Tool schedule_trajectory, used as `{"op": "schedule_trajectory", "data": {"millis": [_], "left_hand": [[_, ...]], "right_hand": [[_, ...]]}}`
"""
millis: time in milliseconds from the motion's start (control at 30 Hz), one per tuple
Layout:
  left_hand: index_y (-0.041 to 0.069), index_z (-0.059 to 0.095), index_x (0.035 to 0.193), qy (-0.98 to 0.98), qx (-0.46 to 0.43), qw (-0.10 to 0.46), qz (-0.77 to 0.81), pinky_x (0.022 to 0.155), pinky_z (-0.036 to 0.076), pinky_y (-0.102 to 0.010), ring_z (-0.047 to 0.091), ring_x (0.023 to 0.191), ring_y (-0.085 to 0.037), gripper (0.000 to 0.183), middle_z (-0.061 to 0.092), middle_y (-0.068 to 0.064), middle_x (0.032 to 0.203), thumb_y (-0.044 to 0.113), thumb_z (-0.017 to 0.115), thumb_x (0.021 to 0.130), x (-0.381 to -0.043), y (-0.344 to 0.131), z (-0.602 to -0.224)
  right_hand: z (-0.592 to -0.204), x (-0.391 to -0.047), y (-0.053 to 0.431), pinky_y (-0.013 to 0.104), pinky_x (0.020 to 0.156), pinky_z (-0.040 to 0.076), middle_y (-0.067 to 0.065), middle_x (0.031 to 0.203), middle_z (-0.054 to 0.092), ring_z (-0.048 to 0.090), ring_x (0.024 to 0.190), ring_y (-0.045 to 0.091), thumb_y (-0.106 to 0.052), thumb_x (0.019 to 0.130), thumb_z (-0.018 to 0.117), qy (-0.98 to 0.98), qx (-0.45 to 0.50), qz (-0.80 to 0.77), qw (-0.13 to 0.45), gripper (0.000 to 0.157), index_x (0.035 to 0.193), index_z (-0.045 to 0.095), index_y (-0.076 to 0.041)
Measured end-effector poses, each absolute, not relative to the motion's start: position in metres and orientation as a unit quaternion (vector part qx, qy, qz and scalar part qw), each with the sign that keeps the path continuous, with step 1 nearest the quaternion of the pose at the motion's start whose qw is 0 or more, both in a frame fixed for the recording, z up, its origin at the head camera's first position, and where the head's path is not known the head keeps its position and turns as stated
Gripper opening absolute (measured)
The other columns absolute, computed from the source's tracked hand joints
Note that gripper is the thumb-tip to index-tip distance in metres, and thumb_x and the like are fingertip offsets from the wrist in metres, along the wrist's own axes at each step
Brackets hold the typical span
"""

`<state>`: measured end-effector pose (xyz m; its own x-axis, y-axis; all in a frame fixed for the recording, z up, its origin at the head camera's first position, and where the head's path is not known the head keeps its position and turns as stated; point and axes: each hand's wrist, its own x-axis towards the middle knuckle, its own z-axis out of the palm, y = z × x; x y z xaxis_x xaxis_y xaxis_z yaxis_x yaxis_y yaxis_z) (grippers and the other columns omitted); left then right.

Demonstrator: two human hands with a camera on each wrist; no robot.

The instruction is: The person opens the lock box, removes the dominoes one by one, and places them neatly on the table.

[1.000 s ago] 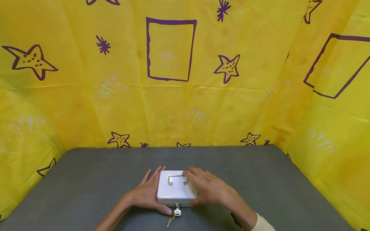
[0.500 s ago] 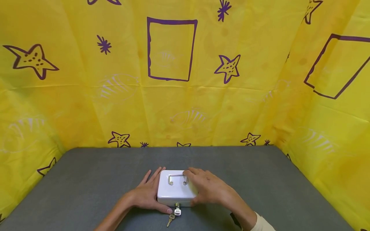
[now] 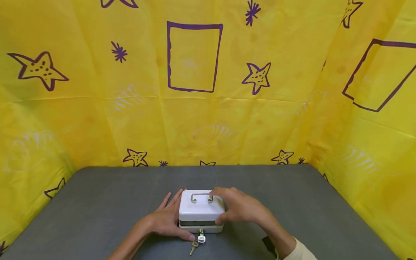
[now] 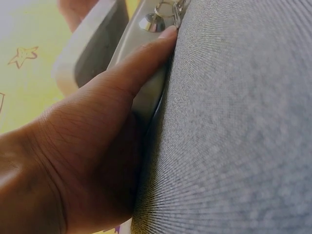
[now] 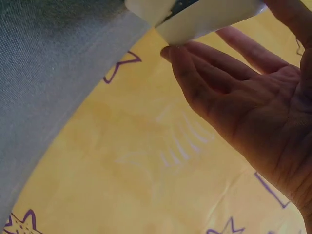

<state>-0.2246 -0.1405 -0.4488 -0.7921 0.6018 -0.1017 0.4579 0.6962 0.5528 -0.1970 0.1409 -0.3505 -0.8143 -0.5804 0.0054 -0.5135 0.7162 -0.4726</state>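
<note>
A small white cash box [image 3: 186, 229] sits on the grey table in the head view, its lid [image 3: 199, 211] raised a little at the front. A wire handle [image 3: 202, 194] tops the lid. Two keys hang at the front lock [image 3: 201, 230]: one key [image 3: 202, 238] is in it, the other key [image 3: 194, 247] dangles. My left hand [image 3: 165, 221] presses the box's left side with straight fingers; its thumb lies along the front, near the lock [image 4: 152, 23]. My right hand [image 3: 243, 206] holds the lid between thumb and fingers. The box's interior is mostly hidden.
The grey table [image 3: 113, 195] extends round the box on all sides. Yellow cloth [image 3: 208, 119] with purple starfish drawings stands behind it and along both sides.
The lid has come up at the front, lifted by my right hand, and a dark gap now shows above the box's base. My left hand keeps its place.
</note>
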Motion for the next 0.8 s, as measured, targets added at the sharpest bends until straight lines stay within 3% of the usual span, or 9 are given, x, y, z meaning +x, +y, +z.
{"op": "schedule_trajectory", "data": {"millis": [133, 333, 400, 467, 567, 733, 800], "left_hand": [[0.0, 0.015, 0.164, 0.91, 0.296, 0.143, 0.254, 0.127, -0.009, -0.066, -0.003, 0.164, -0.04, 0.136, 0.01, -0.024, 0.175, 0.08, 0.076, 0.073, -0.231, -0.142, -0.46], [0.002, 0.012, 0.166, 0.913, 0.282, 0.152, 0.253, 0.127, -0.014, -0.062, -0.006, 0.165, -0.038, 0.139, 0.008, -0.021, 0.176, 0.081, 0.076, 0.072, -0.234, -0.143, -0.465], [0.001, 0.009, 0.166, 0.915, 0.271, 0.156, 0.254, 0.128, -0.013, -0.062, -0.005, 0.165, -0.037, 0.141, 0.007, -0.022, 0.176, 0.081, 0.077, 0.071, -0.232, -0.143, -0.463], [0.0, 0.009, 0.166, 0.915, 0.265, 0.162, 0.258, 0.128, -0.013, -0.062, -0.003, 0.165, -0.037, 0.142, 0.007, -0.024, 0.176, 0.081, 0.077, 0.071, -0.23, -0.141, -0.46], [-0.001, 0.009, 0.165, 0.914, 0.263, 0.169, 0.257, 0.128, -0.011, -0.063, -0.002, 0.165, -0.038, 0.141, 0.006, -0.025, 0.175, 0.08, 0.077, 0.071, -0.227, -0.14, -0.453], [0.001, 0.011, 0.165, 0.916, 0.258, 0.173, 0.253, 0.129, -0.01, -0.065, 0.0, 0.165, -0.039, 0.14, 0.005, -0.025, 0.175, 0.081, 0.077, 0.071, -0.227, -0.139, -0.45], [0.003, 0.01, 0.166, 0.917, 0.253, 0.178, 0.252, 0.129, -0.012, -0.064, -0.002, 0.165, -0.038, 0.14, 0.004, -0.023, 0.176, 0.081, 0.076, 0.071, -0.228, -0.139, -0.452]], "right_hand": [[-0.345, -0.199, 0.144, 0.037, 0.084, 0.053, 0.006, 0.119, 0.075, 0.065, 0.105, 0.026, -0.015, 0.081, 0.089, 0.918, -0.294, -0.26, 0.06, 0.052, 0.128, 0.069, -0.007], [-0.341, -0.202, 0.143, 0.046, 0.09, 0.062, 0.015, 0.119, 0.076, 0.075, 0.109, 0.034, -0.012, 0.095, 0.077, 0.905, -0.272, -0.328, 0.008, 0.032, 0.124, 0.067, -0.002], [-0.344, -0.204, 0.141, 0.041, 0.086, 0.064, 0.015, 0.116, 0.077, 0.077, 0.104, 0.031, -0.012, 0.099, 0.072, 0.906, -0.257, -0.337, -0.017, 0.027, 0.124, 0.067, -0.003], [-0.347, -0.207, 0.139, 0.032, 0.074, 0.063, 0.014, 0.11, 0.077, 0.076, 0.089, 0.026, -0.01, 0.101, 0.067, 0.908, -0.246, -0.335, -0.039, 0.025, 0.126, 0.066, -0.003], [-0.352, -0.211, 0.138, 0.028, 0.068, 0.056, 0.015, 0.112, 0.077, 0.069, 0.082, 0.02, -0.008, 0.105, 0.061, 0.914, -0.236, -0.325, -0.051, 0.032, 0.136, 0.062, 0.0], [-0.359, -0.215, 0.137, 0.041, 0.092, 0.059, 0.02, 0.142, 0.066, 0.071, 0.108, 0.024, -0.01, 0.107, 0.058, 0.926, -0.219, -0.307, -0.032, 0.055, 0.158, 0.041, 0.001], [-0.361, -0.216, 0.138, 0.04, 0.088, 0.061, 0.021, 0.141, 0.066, 0.073, 0.098, 0.025, -0.012, 0.108, 0.058, 0.928, -0.216, -0.305, -0.014, 0.064, 0.164, 0.029, -0.002]]}}
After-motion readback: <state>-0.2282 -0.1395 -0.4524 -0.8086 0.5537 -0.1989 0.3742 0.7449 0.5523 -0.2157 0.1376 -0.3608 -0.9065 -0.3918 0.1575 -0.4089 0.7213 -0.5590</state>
